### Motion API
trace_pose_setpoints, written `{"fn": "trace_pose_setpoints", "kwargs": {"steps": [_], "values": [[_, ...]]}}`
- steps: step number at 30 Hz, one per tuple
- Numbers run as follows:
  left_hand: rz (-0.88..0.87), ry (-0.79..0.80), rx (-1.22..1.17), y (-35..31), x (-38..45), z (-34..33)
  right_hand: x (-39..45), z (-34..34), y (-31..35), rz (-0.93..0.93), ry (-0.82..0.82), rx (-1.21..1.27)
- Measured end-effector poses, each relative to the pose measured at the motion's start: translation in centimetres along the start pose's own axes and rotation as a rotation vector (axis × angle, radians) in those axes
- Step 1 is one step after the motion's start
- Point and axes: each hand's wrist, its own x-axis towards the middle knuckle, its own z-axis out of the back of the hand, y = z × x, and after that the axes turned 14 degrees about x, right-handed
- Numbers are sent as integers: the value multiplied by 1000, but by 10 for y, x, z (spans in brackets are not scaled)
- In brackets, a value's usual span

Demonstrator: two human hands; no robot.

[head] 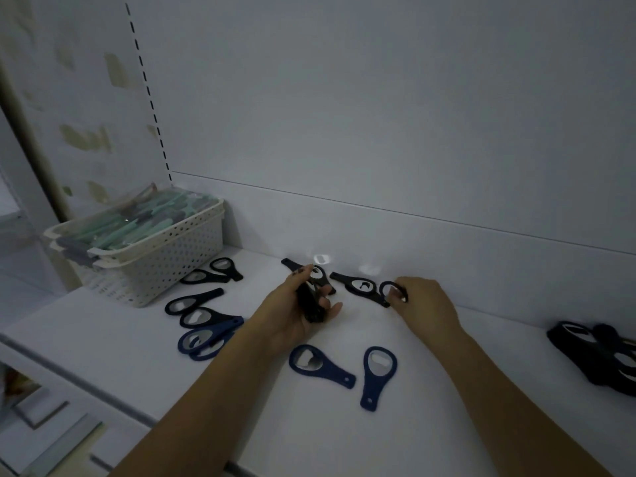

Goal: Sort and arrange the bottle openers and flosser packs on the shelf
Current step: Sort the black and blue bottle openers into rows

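**Both hands on black bottle openers at the back of the shelf**

Left hand (303, 304) grips a small stack of black openers (311, 301), fingers curled round them and thumb on top, held just above the white shelf (430, 401). Right hand (425, 301) pinches the ring end of another black opener (392, 292) that lies on the shelf near the back wall, touching a black opener (358, 285) just to its left.

Two blue openers (321, 366) (375, 375) lie flat in front of the hands, near each other but apart. To the left, a loose overlapping row of openers (203, 321) runs from black ones near the basket to blue ones nearer the shelf edge. At the far right, a pile of dark openers (595, 356) sits partly cut off by the frame.

A white perforated basket (165, 263) stands at the left end of the shelf, against the back wall, filled with flosser packs (137, 222) in clear wrapping, mint green and grey.
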Motion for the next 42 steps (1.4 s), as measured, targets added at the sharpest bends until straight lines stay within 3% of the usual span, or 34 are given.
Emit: {"fn": "trace_pose_setpoints", "kwargs": {"steps": [2, 5, 11, 13, 18, 23, 27, 32, 37, 40, 42], "values": [[-88, 19, 64, 1, -2, -3, -3, 6, 6, 14, -109, -30], [-213, -28, 212, 3, -1, -6, -4, 15, 33, -29, -141, 179], [-190, -21, 230, 7, -6, -13, 4, -1, 123, -42, 112, 261], [-174, -16, 173, 7, -10, -12, 8, -1, 133, -29, 121, 241], [-216, -178, 16, 3, 0, 6, 17, 5, 99, 17, -109, 30], [-217, -219, -39, -2, 5, 5, 24, -13, 37, -142, 197, -153], [-281, -206, -18, 0, 9, 6, 32, -17, 30, -178, 182, -149], [-351, -258, 13, 0, 12, 4, 39, -15, 40, -328, 269, 98], [-265, -306, -64, -5, 7, 0, 36, 8, 70, -600, 419, 555], [-254, -338, -4, -5, 8, 1, 31, 23, 84, -579, 483, 668], [-243, -341, 21, -4, 8, 1, 31, 26, 92, -468, 433, 719]]}}
